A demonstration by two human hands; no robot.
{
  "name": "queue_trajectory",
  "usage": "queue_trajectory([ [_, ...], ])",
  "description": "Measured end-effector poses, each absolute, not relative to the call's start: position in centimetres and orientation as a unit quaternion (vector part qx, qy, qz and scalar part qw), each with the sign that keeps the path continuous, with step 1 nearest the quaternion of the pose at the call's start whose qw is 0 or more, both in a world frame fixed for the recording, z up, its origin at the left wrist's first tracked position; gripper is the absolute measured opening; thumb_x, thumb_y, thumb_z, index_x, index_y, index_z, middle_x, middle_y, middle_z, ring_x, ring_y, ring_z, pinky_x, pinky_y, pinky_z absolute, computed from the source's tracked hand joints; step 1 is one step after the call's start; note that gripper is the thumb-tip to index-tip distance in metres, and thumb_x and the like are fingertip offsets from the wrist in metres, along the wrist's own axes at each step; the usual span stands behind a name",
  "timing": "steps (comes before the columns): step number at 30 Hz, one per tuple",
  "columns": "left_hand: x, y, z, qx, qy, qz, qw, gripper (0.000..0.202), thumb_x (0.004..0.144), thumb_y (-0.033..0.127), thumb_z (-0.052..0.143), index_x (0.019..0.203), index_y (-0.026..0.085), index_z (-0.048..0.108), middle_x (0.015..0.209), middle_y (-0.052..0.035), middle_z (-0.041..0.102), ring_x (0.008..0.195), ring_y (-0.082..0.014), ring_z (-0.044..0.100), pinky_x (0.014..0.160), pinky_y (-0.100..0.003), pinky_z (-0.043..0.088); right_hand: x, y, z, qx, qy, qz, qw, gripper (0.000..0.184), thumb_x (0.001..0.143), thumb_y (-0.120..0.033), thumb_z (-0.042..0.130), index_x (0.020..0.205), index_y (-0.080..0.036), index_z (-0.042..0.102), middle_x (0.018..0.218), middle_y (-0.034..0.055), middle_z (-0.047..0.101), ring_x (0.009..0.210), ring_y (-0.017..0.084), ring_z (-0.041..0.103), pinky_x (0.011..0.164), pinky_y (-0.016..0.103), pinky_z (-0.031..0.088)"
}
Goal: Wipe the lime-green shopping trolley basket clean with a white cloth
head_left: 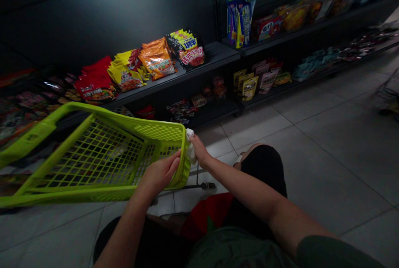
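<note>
A lime-green plastic shopping cart [137,124] with a grid-sided basket fills the left of the view, its near end toward me. My left hand [160,173] is at that end, closed on the rim, with the fingertips partly hidden. A crumpled white cloth [191,151] lies against the outer face of the same end. My right hand [199,150] is closed on the cloth, pressing it to the green plastic. Something small and clear [118,151] shows blurrily through the basket grid.
Dark shelves [218,52] run along the far side. On them stand red snack packets [96,79], orange packets [158,60], black-and-yellow packets [188,50] and blue bags [240,20]. Grey floor tiles [327,151] extend right. Another cart's edge [391,93] shows at far right.
</note>
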State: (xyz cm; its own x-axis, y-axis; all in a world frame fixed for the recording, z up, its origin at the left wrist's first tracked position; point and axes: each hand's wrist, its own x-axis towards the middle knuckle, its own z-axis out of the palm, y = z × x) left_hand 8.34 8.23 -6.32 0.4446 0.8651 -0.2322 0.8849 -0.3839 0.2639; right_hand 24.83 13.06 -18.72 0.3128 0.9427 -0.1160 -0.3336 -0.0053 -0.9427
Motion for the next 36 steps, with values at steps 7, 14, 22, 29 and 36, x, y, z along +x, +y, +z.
queue_trajectory([
  [7, 8.8, 8.7, -6.5, 0.840, 0.528, -0.045, 0.119, 0.057, 0.101, 0.050, 0.031, 0.147, 0.025, 0.053, 0.130, -0.0098, 0.072, 0.112, -0.0266, 0.071, 0.089, -0.031, 0.051, 19.8, 1.0, -22.4, -0.501, -0.397, 0.470, 0.608, 0.015, 0.079, -0.024, 0.067, 0.093, -0.022, 0.070, 0.113, 0.0068, 0.065, 0.109, 0.023, 0.061, 0.101, 0.036, 0.048],
  [14, 8.5, 8.9, -6.9, 0.844, 0.519, -0.049, 0.127, 0.057, 0.101, 0.050, 0.033, 0.149, 0.024, 0.051, 0.134, -0.0101, 0.069, 0.116, -0.0272, 0.070, 0.092, -0.032, 0.051, 25.0, 7.8, -21.7, -0.556, -0.431, 0.467, 0.536, 0.024, 0.064, -0.012, 0.066, 0.085, -0.023, 0.071, 0.095, 0.0016, 0.068, 0.092, 0.021, 0.063, 0.091, 0.037, 0.052],
  [22, 9.7, 9.9, -6.7, 0.841, 0.524, -0.038, 0.129, 0.057, 0.100, 0.048, 0.037, 0.148, 0.022, 0.052, 0.130, -0.0125, 0.071, 0.113, -0.0276, 0.071, 0.094, -0.034, 0.051, 22.4, 10.2, -18.5, -0.438, -0.261, 0.526, 0.680, 0.059, 0.089, -0.039, 0.060, 0.144, -0.021, 0.047, 0.136, 0.0077, 0.060, 0.121, 0.021, 0.059, 0.107, 0.035, 0.046],
  [29, 9.7, 10.2, -7.0, 0.846, 0.519, -0.023, 0.118, 0.055, 0.100, 0.048, 0.036, 0.146, 0.024, 0.055, 0.132, -0.0093, 0.071, 0.113, -0.0259, 0.071, 0.092, -0.031, 0.052, 22.6, 11.4, -20.6, -0.414, -0.140, 0.596, 0.673, 0.072, 0.070, -0.036, 0.075, 0.135, -0.024, 0.045, 0.116, 0.0026, 0.066, 0.101, 0.020, 0.064, 0.097, 0.035, 0.051],
  [36, 9.7, 10.2, -7.0, 0.844, 0.522, -0.012, 0.124, 0.054, 0.099, 0.047, 0.040, 0.144, 0.022, 0.056, 0.130, -0.0105, 0.071, 0.112, -0.0271, 0.072, 0.090, -0.032, 0.052, 21.6, 8.1, -21.0, -0.517, -0.274, 0.474, 0.658, 0.037, 0.070, -0.024, 0.066, 0.107, -0.023, 0.068, 0.115, 0.0036, 0.064, 0.110, 0.022, 0.059, 0.106, 0.037, 0.044],
])
